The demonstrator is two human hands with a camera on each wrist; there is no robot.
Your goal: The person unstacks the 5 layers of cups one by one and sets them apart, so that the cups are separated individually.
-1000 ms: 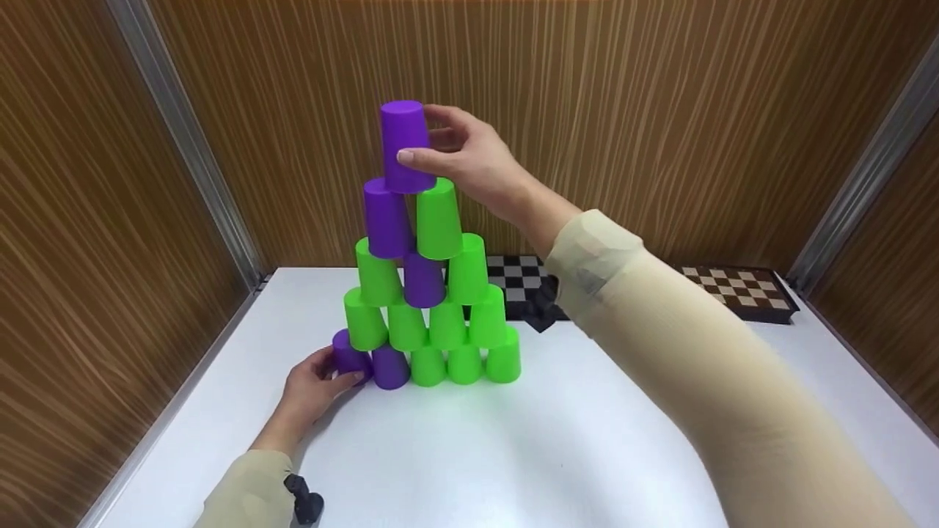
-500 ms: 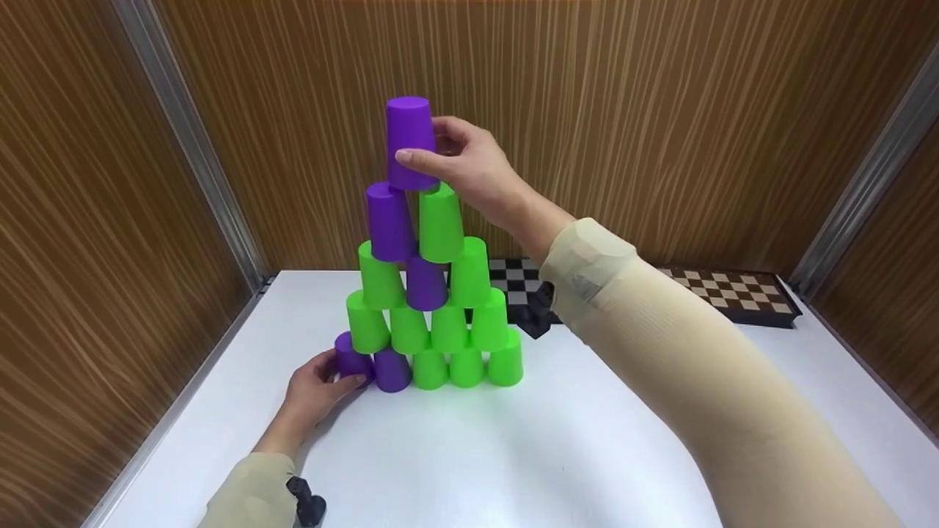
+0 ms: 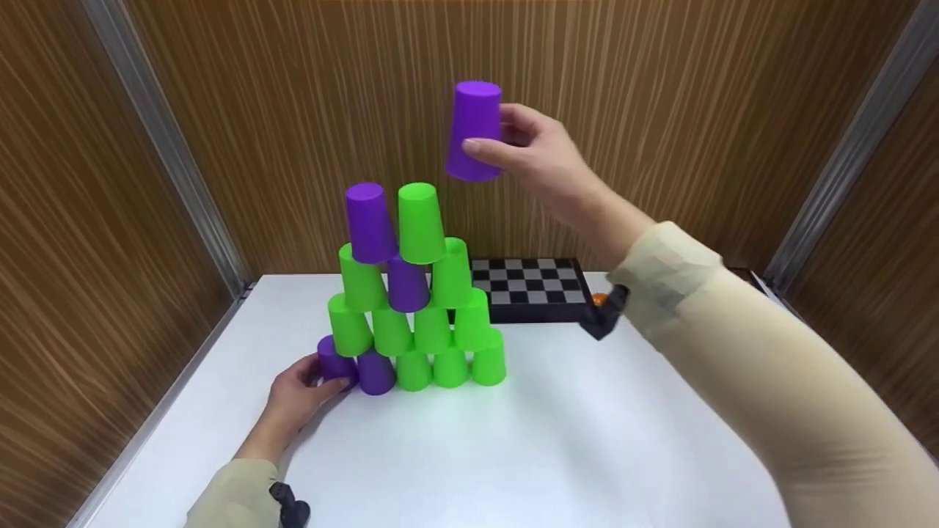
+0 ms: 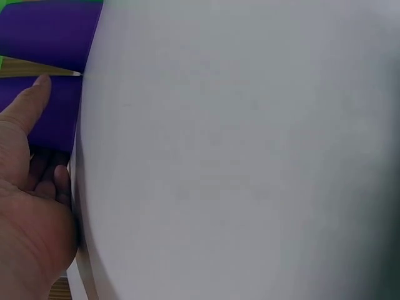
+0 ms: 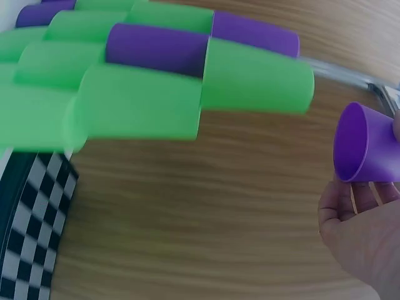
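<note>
Upside-down green and purple cups form a stacked pyramid, with a purple cup (image 3: 369, 224) and a green cup (image 3: 421, 224) side by side on its top row. My right hand (image 3: 546, 158) grips another purple cup (image 3: 475, 121) in the air, up and to the right of the stack and apart from it. In the right wrist view that cup's open rim (image 5: 351, 142) faces the stack. At the lower left, my left hand (image 3: 293, 396) holds the bottom row's leftmost purple cup (image 3: 334, 359), thumb on its near side and fingers on its outer side.
Behind the pyramid lies a black-and-grey checkered board (image 3: 528, 282) on the white table (image 3: 469, 455). A small orange thing (image 3: 599, 299) sits beside it, partly hidden by the right wrist's camera. Wood-patterned panels (image 3: 293, 110) enclose the table at the back and sides.
My right hand has lifted the purple cup off the top of the pyramid and moved it right. The left hand stays at the bottom left cup. The head view has shifted slightly.
</note>
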